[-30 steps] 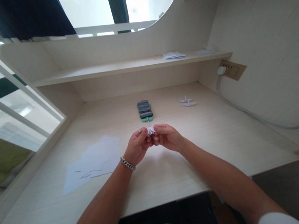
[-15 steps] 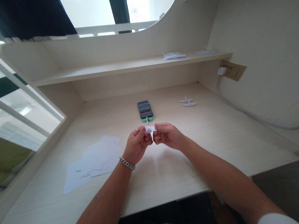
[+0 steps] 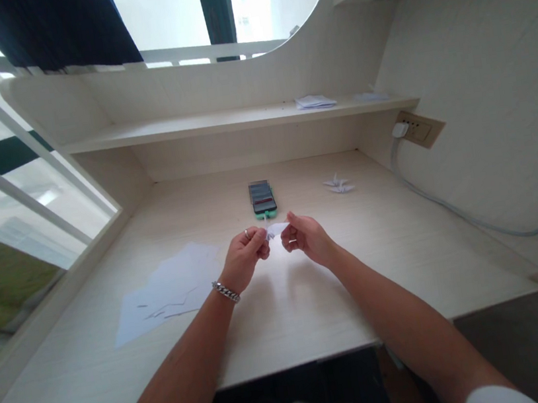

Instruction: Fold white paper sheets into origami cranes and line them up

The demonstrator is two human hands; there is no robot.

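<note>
A small white folded paper crane (image 3: pixel 277 229) is held up over the middle of the desk, just in front of the phone. My left hand (image 3: pixel 245 255), with a ring and a chain bracelet, pinches its left side between thumb and fingers. At the other end, my right hand (image 3: pixel 310 241) has the tip of a wing between thumb and curled fingers. Part of the crane is hidden behind my left fingertips. Two finished paper cranes (image 3: pixel 339 183) lie together on the desk to the right.
Behind my hands lies a phone (image 3: pixel 262 197) with a green edge. Overlapping white paper sheets (image 3: pixel 161 287) with thin strips lie at left. Folded paper (image 3: pixel 315 101) rests on the shelf (image 3: pixel 218 127). A cable (image 3: pixel 477 225) runs along the right wall from a socket (image 3: pixel 421 128).
My right hand has shifted slightly right, away from my left, with its thumb raised. More of the crane's wing shows between the hands. The left hand has moved slightly left.
</note>
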